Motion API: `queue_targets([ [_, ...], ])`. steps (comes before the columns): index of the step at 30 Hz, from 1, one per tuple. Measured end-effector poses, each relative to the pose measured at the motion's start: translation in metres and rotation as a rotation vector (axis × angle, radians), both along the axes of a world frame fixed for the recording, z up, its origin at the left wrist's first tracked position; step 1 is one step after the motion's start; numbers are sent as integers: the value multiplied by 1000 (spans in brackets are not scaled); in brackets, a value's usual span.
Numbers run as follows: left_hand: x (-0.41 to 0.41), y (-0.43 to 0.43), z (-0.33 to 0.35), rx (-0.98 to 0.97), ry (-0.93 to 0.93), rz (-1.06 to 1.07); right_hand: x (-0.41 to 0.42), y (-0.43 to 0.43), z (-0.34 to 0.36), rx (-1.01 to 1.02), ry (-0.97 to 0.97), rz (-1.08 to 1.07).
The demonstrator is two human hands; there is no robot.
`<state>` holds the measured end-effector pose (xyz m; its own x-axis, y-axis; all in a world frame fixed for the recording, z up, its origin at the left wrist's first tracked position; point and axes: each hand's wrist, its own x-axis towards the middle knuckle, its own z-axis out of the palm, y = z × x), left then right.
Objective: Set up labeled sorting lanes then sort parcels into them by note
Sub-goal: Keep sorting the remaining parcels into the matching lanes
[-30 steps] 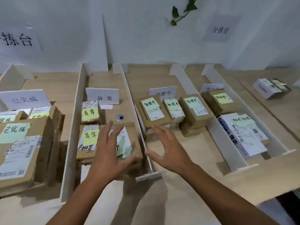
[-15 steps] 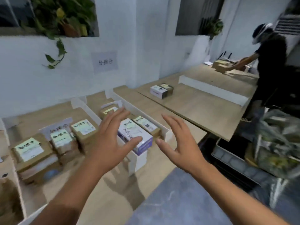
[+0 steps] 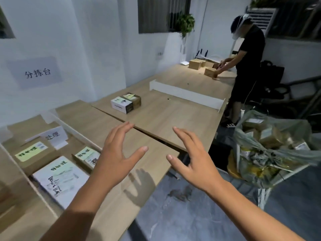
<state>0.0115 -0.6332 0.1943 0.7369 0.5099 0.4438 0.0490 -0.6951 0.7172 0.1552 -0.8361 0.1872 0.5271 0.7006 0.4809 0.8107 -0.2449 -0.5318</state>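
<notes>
Since a moment ago both hands have drifted right, off the lane of parcels. The left hand (image 3: 118, 153) now hovers over the near corner of the surface (image 3: 156, 115), and the right hand (image 3: 192, 160) hangs past its edge, above the grey floor (image 3: 173, 214). Each hand is spread, fingers apart and lightly bent, palms facing each other, holding nothing.

Down to the left, the lane holds a white parcel (image 3: 60, 178) with a pale green note. Just behind it are a brown parcel (image 3: 34, 153) and a small parcel (image 3: 88, 155), each with a yellow-green note. A label card (image 3: 55, 136) stands behind them.

To the right, off the surface, a plastic bag (image 3: 271, 145) sags open with more packages inside.

Further along the surface a white box (image 3: 121, 104) and a brown box (image 3: 134, 99) sit touching, the brown one topped with a yellow note. Beyond them a white divider (image 3: 187, 95) lies across the wood. On the wall to the left hangs a wall sign (image 3: 37, 73).

At the far end a second person (image 3: 248, 54) in black bends over some cardboard boxes (image 3: 195, 64).
</notes>
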Motion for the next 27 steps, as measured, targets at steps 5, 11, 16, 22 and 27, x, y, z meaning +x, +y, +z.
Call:
queue_targets([
  [5,132,26,-13,-37,1,-55,119,24,1,-100,5,-8],
  [11,246,66,-1,1,14,-36,243,67,13,-100,11,42],
  [16,318,107,-14,45,68,48,347,111,-7,-71,45,126],
  [22,396,139,-28,11,127,221,462,185,-22,-124,34,265],
  [27,447,173,-25,17,137,317,529,252,-25,-155,-13,361],
])
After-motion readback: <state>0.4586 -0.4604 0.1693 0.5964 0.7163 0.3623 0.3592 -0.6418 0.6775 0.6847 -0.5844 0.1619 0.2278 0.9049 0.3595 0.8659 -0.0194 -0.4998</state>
